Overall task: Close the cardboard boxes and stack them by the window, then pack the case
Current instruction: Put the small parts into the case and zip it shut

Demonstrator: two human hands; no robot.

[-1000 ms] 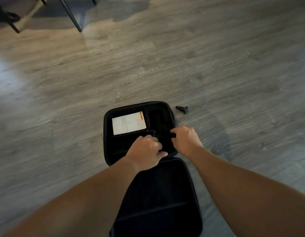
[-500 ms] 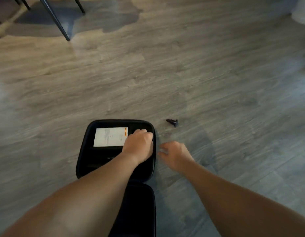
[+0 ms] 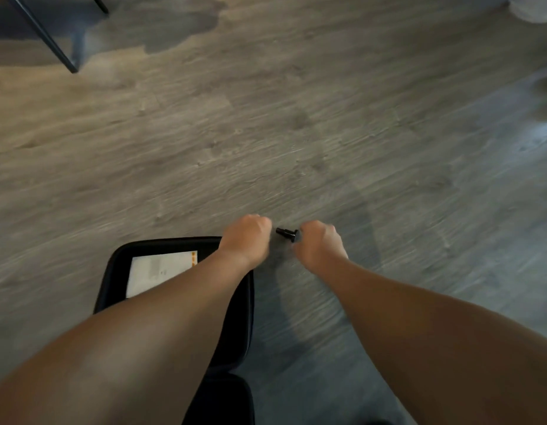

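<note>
Both hands have left the open case [image 3: 118,271] since a moment ago and moved out to the small black bolt-like part [image 3: 287,234] on the floor [image 3: 327,133].

Right hand [image 3: 319,245]: fingers curled, touching the wide end of the part; a firm grip cannot be confirmed from above. Left hand [image 3: 246,237]: curled loosely, just beside the part's narrow end, apparently holding nothing.

Case lies open on the floor, near left of the part, with a white paper sheet [image 3: 157,269] in its far half; the left forearm crosses over it.

Judgement: packing is under way; this loose part is likely the next piece to go in. No cardboard boxes in view.
</note>
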